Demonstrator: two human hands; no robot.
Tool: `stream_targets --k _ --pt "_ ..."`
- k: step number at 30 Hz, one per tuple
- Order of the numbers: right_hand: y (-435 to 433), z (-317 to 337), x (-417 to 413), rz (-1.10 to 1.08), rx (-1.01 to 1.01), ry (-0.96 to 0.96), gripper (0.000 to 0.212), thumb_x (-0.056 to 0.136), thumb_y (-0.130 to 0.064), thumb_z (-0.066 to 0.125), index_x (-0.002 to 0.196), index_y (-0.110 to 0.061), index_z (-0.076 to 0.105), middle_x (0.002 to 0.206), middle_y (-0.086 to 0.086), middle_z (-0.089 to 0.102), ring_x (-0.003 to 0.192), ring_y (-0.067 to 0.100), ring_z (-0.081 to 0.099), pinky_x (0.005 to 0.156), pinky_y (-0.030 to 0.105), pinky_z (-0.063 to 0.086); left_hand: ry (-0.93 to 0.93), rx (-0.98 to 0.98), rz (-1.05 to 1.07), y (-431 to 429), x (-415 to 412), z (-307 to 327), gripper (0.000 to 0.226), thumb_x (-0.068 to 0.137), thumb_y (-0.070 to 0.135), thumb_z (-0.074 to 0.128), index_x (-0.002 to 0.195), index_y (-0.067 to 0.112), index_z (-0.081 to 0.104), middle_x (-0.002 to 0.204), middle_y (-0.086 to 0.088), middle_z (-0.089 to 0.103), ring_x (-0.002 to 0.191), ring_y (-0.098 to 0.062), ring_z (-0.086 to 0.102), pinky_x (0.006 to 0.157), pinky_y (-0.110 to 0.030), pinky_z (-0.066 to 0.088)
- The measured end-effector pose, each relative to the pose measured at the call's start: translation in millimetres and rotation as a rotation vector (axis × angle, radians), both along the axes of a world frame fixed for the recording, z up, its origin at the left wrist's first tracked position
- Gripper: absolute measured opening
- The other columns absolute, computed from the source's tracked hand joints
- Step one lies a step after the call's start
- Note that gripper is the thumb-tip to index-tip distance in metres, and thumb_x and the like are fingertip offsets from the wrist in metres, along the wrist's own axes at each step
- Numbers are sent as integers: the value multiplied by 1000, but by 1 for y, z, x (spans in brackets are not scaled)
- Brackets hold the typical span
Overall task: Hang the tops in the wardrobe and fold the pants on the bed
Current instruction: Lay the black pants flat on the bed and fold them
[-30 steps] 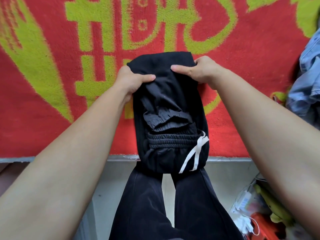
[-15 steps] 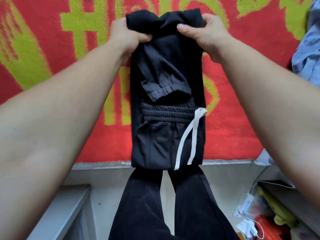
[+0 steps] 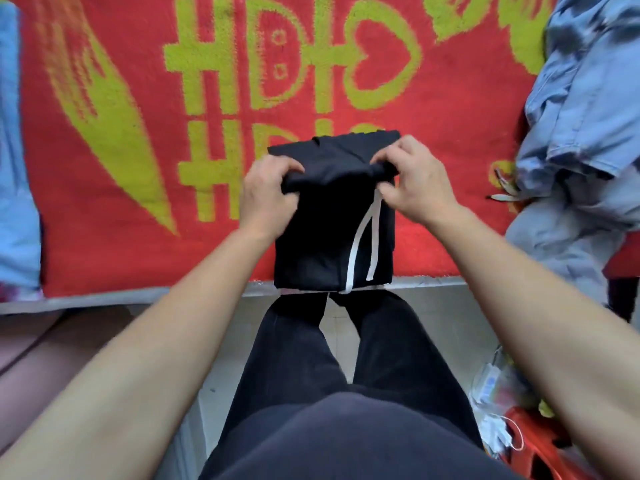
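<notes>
Black pants (image 3: 322, 244) with a white drawstring lie folded into a short stack at the near edge of the bed, on a red blanket (image 3: 450, 109) with yellow-green lettering. My left hand (image 3: 268, 192) grips the left end of the folded-over top layer. My right hand (image 3: 414, 183) pinches the right end of the same fold, just above the drawstring. Both hands hold the fold over the middle of the stack.
Light blue denim clothes (image 3: 581, 133) are heaped on the bed at the right. A light blue cloth (image 3: 15, 168) lies along the left edge. Below the bed edge (image 3: 104, 299) are my legs in black trousers, and a red stool (image 3: 547, 455) with cables at lower right.
My hands have brought the far end of the pants back toward me and folded it over the stack, hiding the waistband. The bundle is now shorter.
</notes>
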State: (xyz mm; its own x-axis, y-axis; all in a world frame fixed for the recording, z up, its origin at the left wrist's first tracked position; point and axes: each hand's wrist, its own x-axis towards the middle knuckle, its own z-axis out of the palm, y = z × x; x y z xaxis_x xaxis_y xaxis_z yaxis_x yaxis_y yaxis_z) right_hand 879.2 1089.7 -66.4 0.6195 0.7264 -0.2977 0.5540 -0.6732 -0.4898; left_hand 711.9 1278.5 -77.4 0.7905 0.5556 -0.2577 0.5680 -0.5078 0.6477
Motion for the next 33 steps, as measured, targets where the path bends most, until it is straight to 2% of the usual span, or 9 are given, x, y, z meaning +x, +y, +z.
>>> stream_targets --k 5,9,13,16,20,24,29,31,33 --pt "-60 3 -75 76 126 -216 25 75 -11 63 98 -11 70 96 10 59 86 32 57 65 41 48 -66 133 -8 -60 -73 7 39 57 -8 58 89 10 69 91 -5 59 91 -28 53 75 -39 45" --pt "-95 -13 -122 186 92 -187 27 70 -9 67 97 -9 70 92 11 60 82 33 57 60 40 48 6 213 -82 -88 -114 -3 39 53 -15 60 85 6 69 91 -9 58 90 -29 51 69 -39 41" --pt "-106 -44 -142 370 -273 -61 38 79 -4 63 116 -11 63 103 13 56 97 35 56 68 41 44 232 238 -313 -106 -139 -30 32 61 -13 69 89 3 70 95 -14 60 95 -35 57 68 -39 39" --pt "-108 -58 -144 443 -479 4 41 88 -20 58 129 -21 53 115 9 53 111 29 47 80 38 41 474 212 -418 -113 -134 -44 29 78 4 63 107 7 67 110 -13 57 108 -35 50 75 -42 39" --pt "-97 -54 -131 224 -453 275 31 88 -32 53 116 -27 65 117 7 58 115 30 47 91 41 44 484 39 -128 -113 -111 -40 29 88 15 46 109 12 66 111 -9 63 109 -31 51 86 -43 45" --pt "-85 -47 -111 -60 -330 440 20 92 -36 47 96 -28 65 100 -2 68 99 26 61 75 35 43 367 -32 127 -104 -95 -35 24 98 29 42 113 15 55 116 -6 58 103 -28 55 81 -37 38" --pt "-75 -52 -106 -154 -231 197 23 97 -40 50 105 -21 61 107 4 60 99 29 59 79 39 45 303 199 156 -105 -78 -38 48 98 34 50 140 12 42 141 -14 41 123 -34 47 94 -45 40" --pt "-72 -54 -109 -175 -158 62 25 96 -34 55 112 -15 59 112 10 54 101 32 56 79 41 44 253 324 55 -100 -69 -39 62 96 33 54 152 20 31 157 -16 25 141 -35 30 103 -47 36" --pt "-68 -57 -111 -141 -81 -95 28 95 -28 58 117 -10 60 113 14 54 99 34 56 77 44 44 291 304 -154 -92 -60 -46 75 94 37 58 157 28 17 165 -13 3 151 -32 8 112 -49 28"
